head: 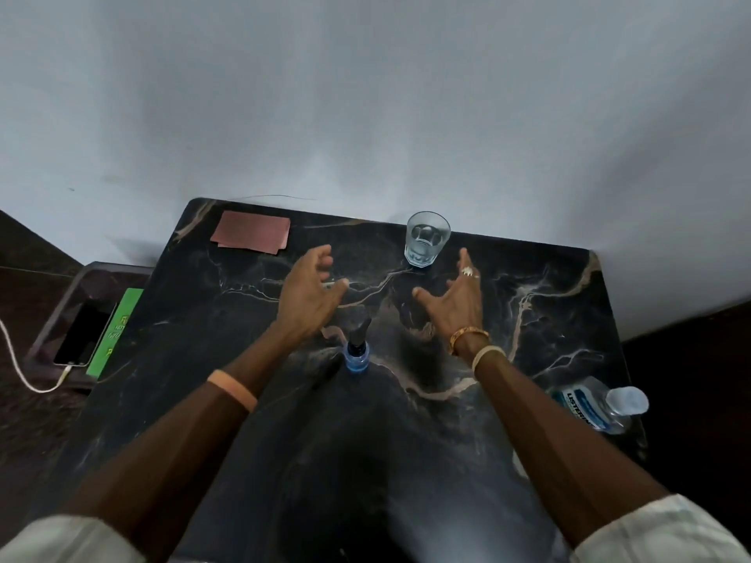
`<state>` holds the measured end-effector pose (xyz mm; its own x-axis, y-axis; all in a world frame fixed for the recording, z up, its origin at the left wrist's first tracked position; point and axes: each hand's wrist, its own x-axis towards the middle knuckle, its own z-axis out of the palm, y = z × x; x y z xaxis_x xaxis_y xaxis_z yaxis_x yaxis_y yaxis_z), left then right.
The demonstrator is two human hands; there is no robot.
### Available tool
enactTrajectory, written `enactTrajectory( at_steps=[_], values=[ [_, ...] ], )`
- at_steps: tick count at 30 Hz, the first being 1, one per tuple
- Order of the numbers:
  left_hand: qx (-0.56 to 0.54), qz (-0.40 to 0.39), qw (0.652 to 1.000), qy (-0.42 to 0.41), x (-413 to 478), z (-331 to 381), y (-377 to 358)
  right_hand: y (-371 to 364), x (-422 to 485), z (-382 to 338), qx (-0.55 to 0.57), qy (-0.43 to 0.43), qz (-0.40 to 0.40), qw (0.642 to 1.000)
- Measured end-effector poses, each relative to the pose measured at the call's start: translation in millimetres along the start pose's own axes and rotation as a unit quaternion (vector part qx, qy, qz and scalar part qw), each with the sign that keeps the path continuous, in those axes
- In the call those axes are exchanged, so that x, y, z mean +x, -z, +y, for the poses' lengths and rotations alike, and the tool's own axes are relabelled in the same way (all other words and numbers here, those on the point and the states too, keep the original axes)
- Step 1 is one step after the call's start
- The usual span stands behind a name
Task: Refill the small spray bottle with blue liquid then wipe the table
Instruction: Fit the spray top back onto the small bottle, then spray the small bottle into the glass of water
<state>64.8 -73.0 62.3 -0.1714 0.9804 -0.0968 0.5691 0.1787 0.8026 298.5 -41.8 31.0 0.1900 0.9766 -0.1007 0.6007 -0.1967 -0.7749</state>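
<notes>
Small blue spray bottle (357, 353), black nozzle fitted: upright, centre of black marble table (528, 319) before me. Clear blue-liquid mouthwash bottle (595, 404): my right table edge.

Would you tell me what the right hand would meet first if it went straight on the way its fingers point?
Probably the glass: the right hand points toward the table's far edge, fingertips just right of it. It might slip past to the wall; depth is unclear.

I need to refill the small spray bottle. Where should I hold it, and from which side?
Probably with the left hand, coming from the left: wrap its fingers round the blue body of the spray bottle, below the black spray head. It stands upright, sides free, and that hand is nearest.
</notes>
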Motion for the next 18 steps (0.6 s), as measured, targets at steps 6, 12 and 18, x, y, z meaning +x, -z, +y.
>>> enactTrajectory(
  at_steps=[6,12,18],
  values=[
    [0.027,-0.093,0.995,0.002,66.8,18.3,-49.4,-7.7,58.2,4.0,-0.003,-0.055,0.014,0.998],
    [0.020,-0.164,0.986,0.014,115.7,27.8,-99.7,-21.5,83.8,10.5,0.035,-0.053,-0.011,0.998],
    [-0.007,-0.175,0.984,-0.026,136.4,35.5,-117.8,-26.4,91.7,0.3,0.082,-0.034,0.019,0.996]
  ],
)
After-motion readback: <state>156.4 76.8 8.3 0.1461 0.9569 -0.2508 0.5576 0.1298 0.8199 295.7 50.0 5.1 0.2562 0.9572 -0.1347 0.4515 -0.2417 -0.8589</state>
